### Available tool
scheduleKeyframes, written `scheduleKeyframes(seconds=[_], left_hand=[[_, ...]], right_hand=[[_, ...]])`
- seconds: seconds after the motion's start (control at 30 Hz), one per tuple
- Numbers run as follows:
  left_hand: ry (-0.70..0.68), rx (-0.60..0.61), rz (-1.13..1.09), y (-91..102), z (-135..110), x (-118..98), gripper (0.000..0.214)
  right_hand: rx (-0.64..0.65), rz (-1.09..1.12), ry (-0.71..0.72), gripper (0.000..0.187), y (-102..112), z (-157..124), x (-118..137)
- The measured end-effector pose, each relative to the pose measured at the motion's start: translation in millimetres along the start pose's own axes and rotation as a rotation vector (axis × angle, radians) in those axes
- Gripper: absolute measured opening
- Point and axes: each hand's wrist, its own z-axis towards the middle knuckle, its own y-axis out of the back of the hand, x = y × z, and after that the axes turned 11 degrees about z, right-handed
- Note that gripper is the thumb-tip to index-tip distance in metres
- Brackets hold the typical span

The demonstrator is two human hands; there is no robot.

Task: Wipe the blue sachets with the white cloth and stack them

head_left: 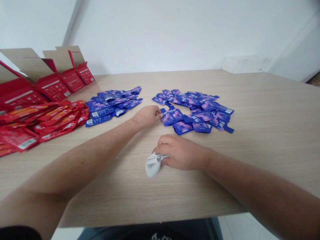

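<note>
My left hand (pixel 149 115) reaches to the near left edge of the right-hand pile of blue sachets (pixel 200 111). Its fingers are closed in a pinch on the corner of one blue sachet (pixel 172 116). Close to me, my right hand (pixel 181 151) is wrapped round a crumpled white cloth (pixel 153 164), which hangs out from under the fingers just above or on the table. A second pile of blue sachets (pixel 110 103) lies left of my left hand.
Red sachets (pixel 50 121) are heaped at the left. Behind them stand several red cartons (pixel 52 86) with raised flaps. A white box-like object (pixel 245 65) is at the back right against the wall. The wooden table (pixel 160 200) ends close to my lap.
</note>
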Motion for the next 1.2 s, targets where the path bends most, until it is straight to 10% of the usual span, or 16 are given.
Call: scheduleKeyframes(seconds=[0.27,0.47,0.63,0.87,1.2], left_hand=[[-0.154,-0.106,-0.017,-18.5,14.2,-40.0,0.053],[-0.242,-0.101,-0.022,-20.7,3.7,-31.7,0.046],[-0.410,-0.119,-0.082,-13.3,-27.5,-9.3,0.017],[-0.596,-0.036,-0.229,7.1,-102.3,-6.8,0.034],[-0.538,-0.014,-0.335,30.8,-140.0,-23.5,0.034]], right_hand=[[-0.001,-0.012,0.005,0.025,-1.4,1.2,-3.8],[0.016,-0.027,-0.012,0.022,0.6,1.7,-3.6],[0.019,-0.080,0.007,0.023,-0.2,1.8,-3.5],[0.051,-0.170,0.069,0.024,1.3,-0.5,4.7],[0.183,-0.185,0.043,0.020,3.4,-4.8,21.4]])
